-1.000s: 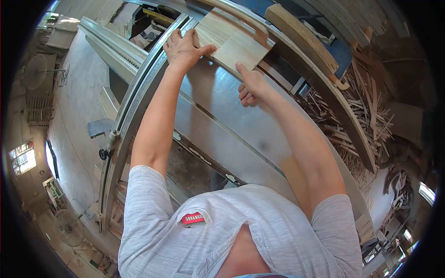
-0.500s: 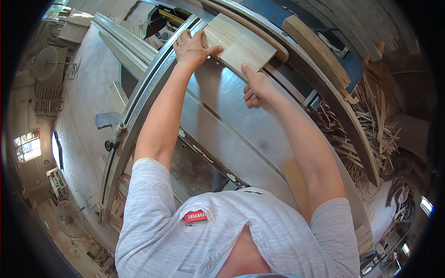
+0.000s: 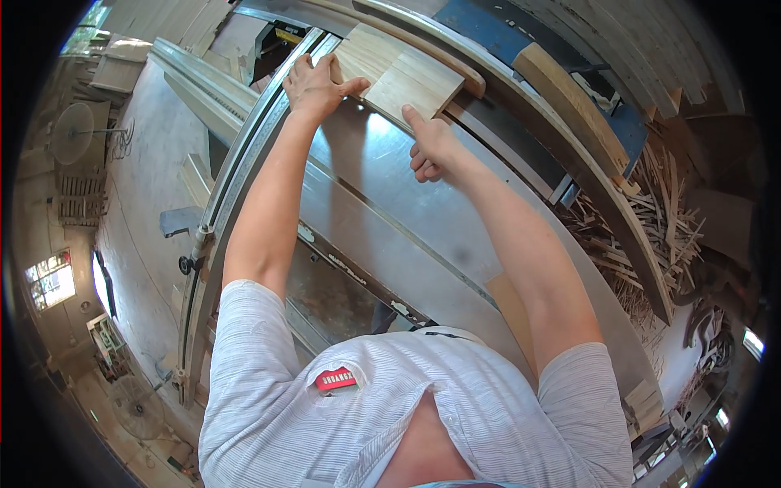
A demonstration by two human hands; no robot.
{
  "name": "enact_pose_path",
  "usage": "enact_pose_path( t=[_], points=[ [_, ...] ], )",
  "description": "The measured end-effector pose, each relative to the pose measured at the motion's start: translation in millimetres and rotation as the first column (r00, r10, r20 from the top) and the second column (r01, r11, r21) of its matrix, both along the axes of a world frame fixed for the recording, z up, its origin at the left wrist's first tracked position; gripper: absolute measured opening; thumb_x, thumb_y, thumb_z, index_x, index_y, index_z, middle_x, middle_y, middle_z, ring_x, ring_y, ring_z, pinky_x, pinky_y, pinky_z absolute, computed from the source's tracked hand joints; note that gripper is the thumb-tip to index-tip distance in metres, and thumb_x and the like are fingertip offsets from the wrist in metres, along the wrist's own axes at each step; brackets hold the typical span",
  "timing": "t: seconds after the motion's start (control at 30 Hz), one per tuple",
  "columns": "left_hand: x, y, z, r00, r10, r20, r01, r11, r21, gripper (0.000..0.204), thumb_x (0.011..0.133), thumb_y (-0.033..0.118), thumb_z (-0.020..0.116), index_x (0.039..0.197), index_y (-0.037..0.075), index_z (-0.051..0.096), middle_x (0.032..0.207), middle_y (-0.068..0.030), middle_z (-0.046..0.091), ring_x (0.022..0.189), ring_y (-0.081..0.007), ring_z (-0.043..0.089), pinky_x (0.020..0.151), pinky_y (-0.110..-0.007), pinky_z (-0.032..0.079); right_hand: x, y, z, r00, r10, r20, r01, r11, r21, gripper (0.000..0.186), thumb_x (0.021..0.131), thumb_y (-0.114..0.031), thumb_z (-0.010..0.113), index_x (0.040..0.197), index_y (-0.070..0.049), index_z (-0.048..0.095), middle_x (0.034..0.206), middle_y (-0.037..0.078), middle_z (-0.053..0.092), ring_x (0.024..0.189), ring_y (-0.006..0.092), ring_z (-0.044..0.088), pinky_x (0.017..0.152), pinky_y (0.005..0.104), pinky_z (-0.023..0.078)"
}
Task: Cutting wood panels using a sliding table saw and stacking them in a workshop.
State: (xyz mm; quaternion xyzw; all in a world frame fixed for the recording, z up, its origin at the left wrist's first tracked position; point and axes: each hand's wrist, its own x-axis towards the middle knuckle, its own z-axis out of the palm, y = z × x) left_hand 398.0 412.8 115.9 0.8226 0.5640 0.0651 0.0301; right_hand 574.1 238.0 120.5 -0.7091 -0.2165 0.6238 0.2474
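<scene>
One row of white printed letters can be seen on a red label, which is on the left chest of the light grey shirt. On the dark bar at the near side of the metal table there are whitish marks; I cannot tell whether they are letters. No other writing is readable.

A caged fan is noted at the far left, and a second fan is seen at the lower left. Between them a bright window is set in a wall. At the right, thin wood strips are heaped in disorder; above them, long boards are laid side by side.
</scene>
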Motion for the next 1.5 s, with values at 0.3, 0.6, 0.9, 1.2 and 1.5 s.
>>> enact_pose_path(
  t=[0.3,0.6,0.9,1.2,1.5],
  points=[
    [-36.8,93.8,-7.0,1.0,0.007,-0.021,-0.007,0.999,0.031,0.1,0.067,0.083,0.072,0.143,0.02,0.059,0.152,-0.0226,0.044,0.145,-0.0379,0.037,0.118,-0.049,0.027,-35.6,88.6,-1.7,0.997,0.058,0.049,-0.057,0.998,-0.013,0.09,0.098,-0.074,0.034,0.094,0.01,0.066,0.079,0.018,0.07,0.054,0.0252,0.068,0.046,0.0336,0.052],
    [-108.4,185.5,-54.5,0.999,0.009,-0.053,-0.005,0.998,0.067,0.103,0.066,0.086,0.071,0.147,0.024,0.057,0.154,-0.0213,0.044,0.145,-0.0363,0.04,0.118,-0.05,0.032,-111.1,175.2,-40.6,1.0,0.013,0.017,-0.013,1.0,0.023,0.091,0.098,-0.075,0.037,0.097,0.013,0.061,0.072,0.017,0.064,0.049,0.0209,0.063,0.039,0.0263,0.044],
    [-140.8,248.1,-49.3,0.999,0.002,-0.035,0.0,0.998,0.063,0.101,0.07,0.085,0.07,0.149,0.024,0.055,0.156,-0.0193,0.041,0.148,-0.0362,0.035,0.12,-0.051,0.028,-142.9,233.4,-27.4,1.0,0.012,0.028,-0.012,1.0,0.017,0.091,0.1,-0.073,0.036,0.099,0.014,0.063,0.075,0.019,0.067,0.049,0.0214,0.063,0.038,0.0274,0.044],
    [-172.1,283.0,-45.7,0.998,-0.013,-0.067,0.018,0.997,0.073,0.1,0.073,0.085,0.066,0.152,0.026,0.05,0.158,-0.0192,0.037,0.151,-0.038,0.027,0.121,-0.054,0.023,-176.0,275.4,-28.3,1.0,-0.012,0.004,0.012,1.0,0.029,0.089,0.1,-0.071,0.035,0.098,0.014,0.063,0.076,0.02,0.068,0.046,0.0228,0.06,0.038,0.0305,0.043],
    [-207.6,233.1,-53.7,0.991,-0.098,-0.096,0.11,0.985,0.133,0.096,0.081,0.084,0.058,0.151,0.018,0.05,0.157,-0.0207,0.039,0.15,-0.0372,0.028,0.118,-0.061,0.021,-198.1,236.0,-30.7,0.999,-0.008,-0.05,0.006,0.999,-0.05,0.086,0.097,-0.074,0.039,0.093,0.01,0.06,0.069,0.017,0.064,0.047,0.0222,0.061,0.039,0.0321,0.044]
  ],
)
